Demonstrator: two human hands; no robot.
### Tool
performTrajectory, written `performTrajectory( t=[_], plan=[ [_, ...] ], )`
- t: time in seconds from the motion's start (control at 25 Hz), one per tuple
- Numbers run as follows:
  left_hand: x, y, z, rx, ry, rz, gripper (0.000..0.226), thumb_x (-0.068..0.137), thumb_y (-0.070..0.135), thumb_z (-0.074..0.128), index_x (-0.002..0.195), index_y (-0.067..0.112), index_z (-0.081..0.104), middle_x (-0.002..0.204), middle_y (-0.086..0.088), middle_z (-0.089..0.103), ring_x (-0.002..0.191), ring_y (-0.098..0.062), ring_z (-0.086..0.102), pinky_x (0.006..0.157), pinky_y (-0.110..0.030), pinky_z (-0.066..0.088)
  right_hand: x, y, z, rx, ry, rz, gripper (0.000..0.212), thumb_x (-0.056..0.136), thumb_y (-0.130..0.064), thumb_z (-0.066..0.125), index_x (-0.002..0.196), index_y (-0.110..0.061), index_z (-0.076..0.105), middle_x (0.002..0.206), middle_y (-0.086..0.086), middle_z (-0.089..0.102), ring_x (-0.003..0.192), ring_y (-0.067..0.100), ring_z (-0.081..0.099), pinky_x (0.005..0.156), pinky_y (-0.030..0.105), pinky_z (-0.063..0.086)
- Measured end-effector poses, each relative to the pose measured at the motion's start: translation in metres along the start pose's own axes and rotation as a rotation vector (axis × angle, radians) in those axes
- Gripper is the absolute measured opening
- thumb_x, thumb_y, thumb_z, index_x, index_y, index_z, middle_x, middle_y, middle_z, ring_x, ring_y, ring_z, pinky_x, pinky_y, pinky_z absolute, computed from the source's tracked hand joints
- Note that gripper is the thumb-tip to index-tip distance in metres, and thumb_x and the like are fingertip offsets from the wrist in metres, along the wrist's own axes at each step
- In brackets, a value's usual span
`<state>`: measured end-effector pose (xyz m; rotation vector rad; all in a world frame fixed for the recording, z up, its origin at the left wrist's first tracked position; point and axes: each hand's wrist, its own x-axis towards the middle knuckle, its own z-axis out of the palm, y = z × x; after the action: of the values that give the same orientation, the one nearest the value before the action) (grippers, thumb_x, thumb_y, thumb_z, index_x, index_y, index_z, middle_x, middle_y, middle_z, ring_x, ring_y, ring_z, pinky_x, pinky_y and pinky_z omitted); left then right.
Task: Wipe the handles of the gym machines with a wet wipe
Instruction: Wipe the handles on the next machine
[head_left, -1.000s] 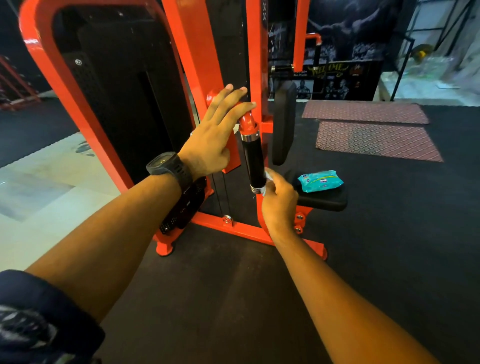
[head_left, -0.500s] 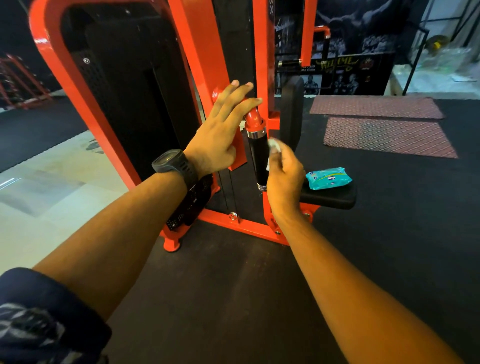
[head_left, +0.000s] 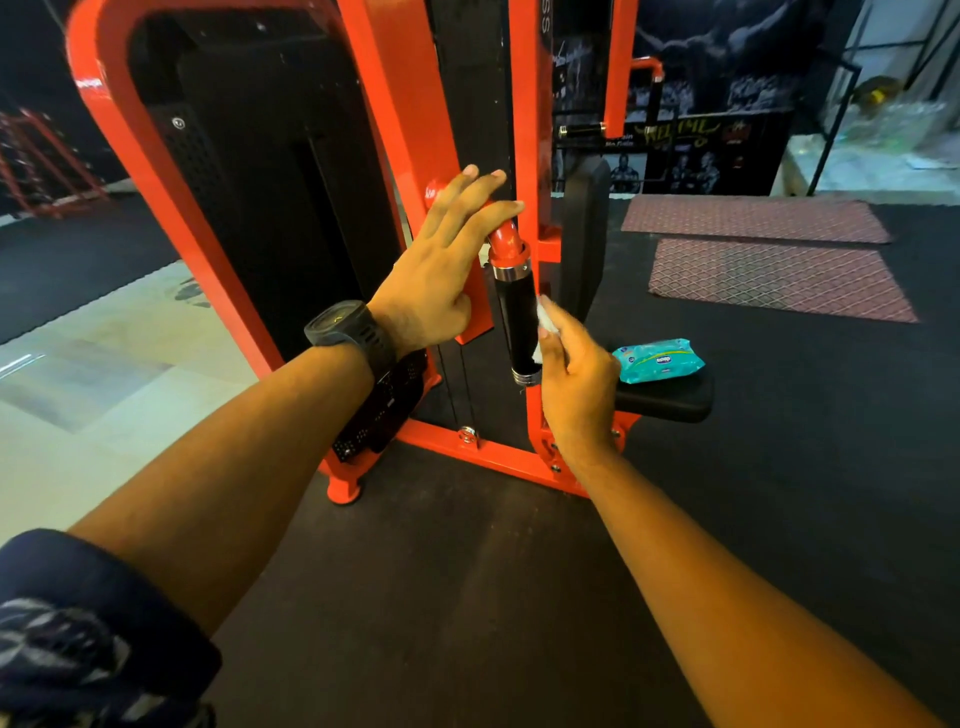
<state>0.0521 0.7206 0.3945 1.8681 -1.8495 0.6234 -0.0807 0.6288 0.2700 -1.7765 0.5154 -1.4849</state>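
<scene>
Two hands at one orange gym machine (head_left: 400, 104). Left hand (head_left: 441, 275), one black watch (head_left: 345, 330) on its wrist, laid flat against the orange frame, fingers straight and spread, gripping nothing. Right hand (head_left: 576, 379) pinching one white wet wipe (head_left: 545, 318), pressed to the right side of the single upright black handle (head_left: 514, 322), about mid-height. One teal pack of wipes (head_left: 657, 360) lying on the black seat pad (head_left: 670, 402) just beside. Two patterned mats (head_left: 779, 278) on the dark floor beyond.

Dim room; brighter daylight upper right. Glare streaks on the orange machine frame (head_left: 182, 218). Edges bend; my sleeve (head_left: 78, 649) blurred.
</scene>
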Motion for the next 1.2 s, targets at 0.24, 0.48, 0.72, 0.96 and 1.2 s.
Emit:
performTrajectory(
  t=[0.24, 0.48, 0.72, 0.96, 1.2],
  plan=[
    [0.0, 0.0, 0.0, 0.014, -0.001, -0.004, 0.095, 0.059, -0.02, 0.05, 0.149, 0.007, 0.037, 0.162, -0.015, 0.022, 0.153, -0.038, 0.006, 0.121, -0.02, -0.008, -0.023, 0.009, 0.005, 0.008, 0.064, -0.057, 0.026, 0.093, -0.002, 0.065, 0.119, -0.001, 0.067, 0.122, 0.012, 0.069, 0.114, 0.014, 0.065, 0.09, 0.027, 0.057],
    [0.0, 0.002, -0.002, 0.022, 0.021, -0.004, 0.094, 0.06, -0.019, 0.05, 0.149, 0.007, 0.038, 0.161, -0.015, 0.023, 0.152, -0.038, 0.007, 0.119, -0.016, -0.008, -0.011, 0.011, 0.008, -0.028, 0.023, 0.118, 0.034, 0.098, -0.009, 0.057, 0.131, -0.012, 0.064, 0.123, 0.006, 0.069, 0.112, 0.009, 0.062, 0.09, 0.02, 0.054],
    [-0.001, -0.001, -0.001, 0.031, 0.016, 0.017, 0.085, 0.069, -0.016, 0.056, 0.149, 0.006, 0.038, 0.161, -0.017, 0.024, 0.152, -0.039, 0.009, 0.12, -0.018, -0.007, -0.028, -0.002, 0.009, -0.053, 0.017, -0.434, 0.032, 0.1, -0.003, 0.054, 0.132, 0.003, 0.056, 0.138, 0.012, 0.056, 0.132, 0.02, 0.052, 0.107, 0.033, 0.048],
    [0.001, -0.003, 0.0, 0.026, 0.019, 0.044, 0.081, 0.073, -0.013, 0.061, 0.149, 0.005, 0.038, 0.16, -0.017, 0.026, 0.151, -0.037, 0.01, 0.12, -0.018, -0.007, 0.014, 0.011, -0.012, -0.574, -0.266, -1.041, 0.032, 0.097, 0.004, 0.056, 0.129, 0.003, 0.062, 0.136, 0.017, 0.059, 0.135, 0.03, 0.05, 0.117, 0.039, 0.034],
    [0.002, -0.009, -0.002, 0.054, 0.017, 0.078, 0.087, 0.071, -0.021, 0.058, 0.151, 0.006, 0.036, 0.16, -0.017, 0.026, 0.151, -0.037, 0.011, 0.121, -0.018, -0.006, 0.039, 0.002, -0.027, -0.716, -0.363, -1.258, 0.027, 0.098, 0.0, 0.055, 0.123, 0.002, 0.066, 0.133, 0.02, 0.061, 0.131, 0.033, 0.053, 0.115, 0.043, 0.033]
  ],
)
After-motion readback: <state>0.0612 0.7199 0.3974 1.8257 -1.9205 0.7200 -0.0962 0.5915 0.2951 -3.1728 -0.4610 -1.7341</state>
